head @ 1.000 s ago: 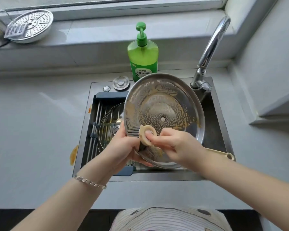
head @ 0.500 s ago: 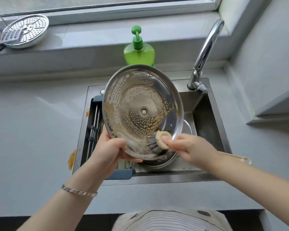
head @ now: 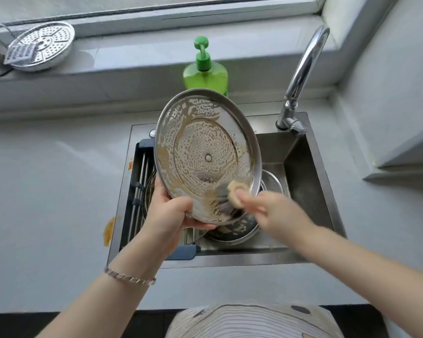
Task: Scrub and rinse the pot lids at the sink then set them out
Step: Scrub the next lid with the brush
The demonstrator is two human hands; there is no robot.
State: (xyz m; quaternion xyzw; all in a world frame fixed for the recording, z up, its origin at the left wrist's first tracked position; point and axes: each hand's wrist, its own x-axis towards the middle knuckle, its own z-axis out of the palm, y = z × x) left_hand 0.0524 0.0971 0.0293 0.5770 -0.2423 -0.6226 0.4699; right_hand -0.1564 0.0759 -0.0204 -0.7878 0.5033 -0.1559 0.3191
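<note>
A large steel pot lid (head: 205,152), its underside coated in brownish soapy foam, is tilted up over the sink (head: 310,181). My left hand (head: 169,213) grips its lower left rim. My right hand (head: 276,211), blurred by motion, holds a dish brush (head: 230,196) whose dark bristles press on the lid's lower right part. Below in the sink lies another steel lid (head: 232,230) with foam on it. A glass lid shows partly under the held lid at the left.
A green soap bottle (head: 205,74) stands behind the lid, and a chrome tap (head: 303,69) rises at the sink's back right. A drain rack (head: 139,189) spans the sink's left side. A perforated steel steamer plate (head: 42,45) sits on the windowsill. Orange stains mark the left counter.
The lid has been turned and tilted more upright, shifting left. The brush has moved from the lid's lower left to its lower right edge while scrubbing.
</note>
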